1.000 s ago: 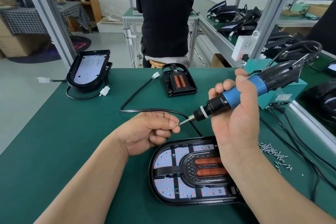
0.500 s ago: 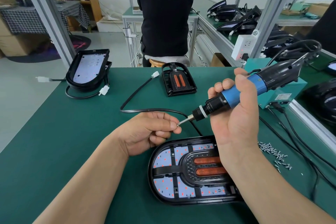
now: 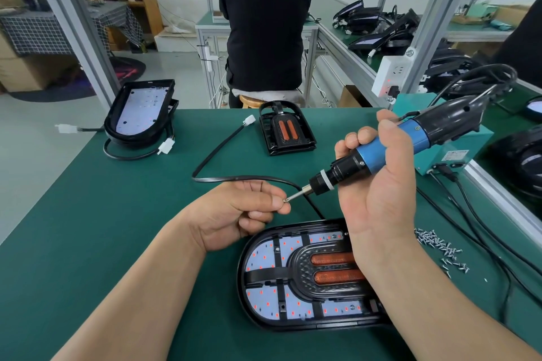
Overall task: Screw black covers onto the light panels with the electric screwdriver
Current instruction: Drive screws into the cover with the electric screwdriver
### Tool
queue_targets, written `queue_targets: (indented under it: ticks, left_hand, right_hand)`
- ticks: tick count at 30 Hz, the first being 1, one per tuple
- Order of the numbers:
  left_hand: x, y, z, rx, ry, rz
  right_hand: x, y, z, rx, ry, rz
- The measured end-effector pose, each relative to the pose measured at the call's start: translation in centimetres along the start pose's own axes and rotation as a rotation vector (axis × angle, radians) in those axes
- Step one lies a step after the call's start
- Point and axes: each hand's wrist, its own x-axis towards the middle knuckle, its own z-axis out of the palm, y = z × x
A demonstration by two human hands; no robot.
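A light panel (image 3: 272, 287) with a black cover (image 3: 305, 278) on it lies on the green mat in front of me, partly hidden by my right forearm. My right hand (image 3: 378, 187) grips the blue and black electric screwdriver (image 3: 390, 146), held tilted above the panel with its bit pointing left and down. My left hand (image 3: 243, 214) pinches a small screw (image 3: 285, 199) between thumb and forefinger, right at the tip of the bit. A loose pile of screws (image 3: 440, 249) lies on the mat to the right of the panel.
A spare black cover (image 3: 286, 133) lies at the back middle, and stacked panels (image 3: 140, 111) with cables at the back left. The panel's black cable (image 3: 223, 176) loops across the mat. A teal power box (image 3: 457, 149) and cords sit right. A person stands beyond the bench.
Almost nothing has moved. Both hands stay where they were, the left keeping the screw at the bit's tip.
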Motion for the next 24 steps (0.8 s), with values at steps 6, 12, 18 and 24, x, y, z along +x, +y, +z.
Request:
queue_targets:
  ticks: [6,12,18,24]
  left_hand:
    - [-0.04,-0.07,0.08,-0.002,-0.011,0.006]
    - [0.08,-0.25,-0.08,0.016,-0.02,0.021]
    - [0.41,-0.4,-0.34,0.022,0.01,0.057]
    - [0.64,-0.55,-0.51,0.035,0.025,0.062]
  right_hand:
    - [-0.04,0.05,-0.27,-0.012,0.012,0.007]
    - [0.03,0.15,-0.44,-0.042,0.003,0.005]
    - [-0.21,0.41,0.23,-0.162,-0.02,-0.056]
    - [-0.18,0.43,0.49,-0.203,0.012,-0.069]
